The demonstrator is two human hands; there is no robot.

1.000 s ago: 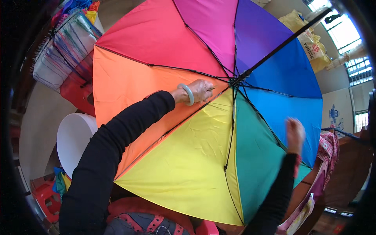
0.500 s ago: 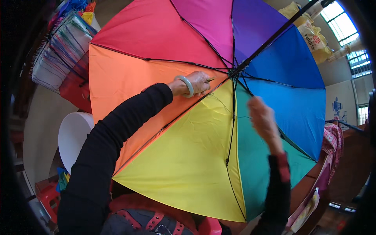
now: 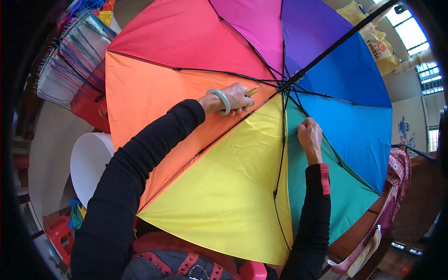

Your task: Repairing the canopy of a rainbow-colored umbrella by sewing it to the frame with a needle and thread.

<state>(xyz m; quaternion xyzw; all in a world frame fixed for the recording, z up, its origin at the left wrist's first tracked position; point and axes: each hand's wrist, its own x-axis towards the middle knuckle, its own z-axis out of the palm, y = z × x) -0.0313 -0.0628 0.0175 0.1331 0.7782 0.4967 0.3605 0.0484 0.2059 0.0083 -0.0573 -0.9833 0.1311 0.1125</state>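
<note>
A rainbow-coloured umbrella is spread open before me, its inside, black ribs and black shaft facing me. My left hand, with a pale bangle at the wrist, is closed beside the rib between the orange and yellow panels. A small brass-coloured pointed tool sticks out of its fingers; the rest of it is hidden in the grip. Over the green panel, right of the hub, my right hand is closed in a pinch. Whatever its fingers hold is too small to make out.
At the far left stands a white rack or box draped with many coloured threads. Below it are a round white surface and a red stool. Yellowish bags lie far right; pink checked cloth hangs at the right.
My right hand, blurred before, has shifted slightly down and is now sharp. The umbrella's hub has shifted a little right. More of the pointed tool shows from my left hand, which stays nearly in place.
</note>
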